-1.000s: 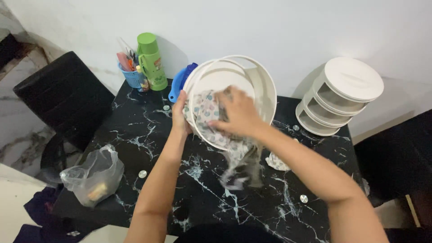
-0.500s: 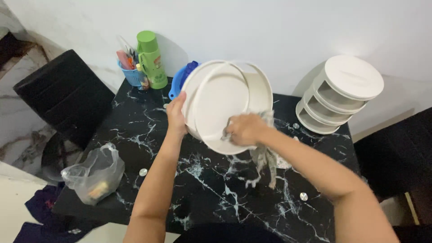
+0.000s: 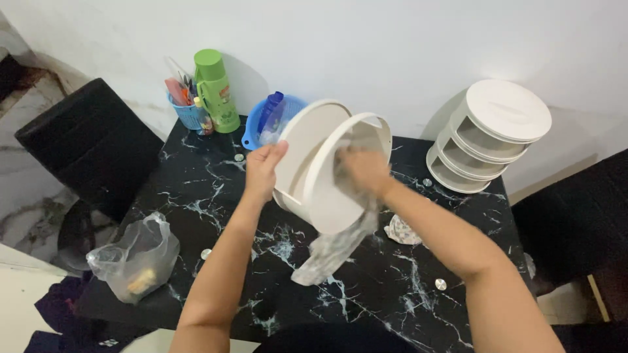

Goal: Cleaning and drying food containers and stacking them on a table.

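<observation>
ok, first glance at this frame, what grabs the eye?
The round white tray unit, held tilted above the black marble-patterned table: left hand grips its edge, right hand presses a patterned cloth into it. At right by the wall stands a matching white tiered rack; a green flask stands back left.

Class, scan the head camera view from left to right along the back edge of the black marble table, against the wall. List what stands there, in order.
blue basket of utensils → green flask → blue colander → white round tray held in the hands → white tiered round rack
</observation>
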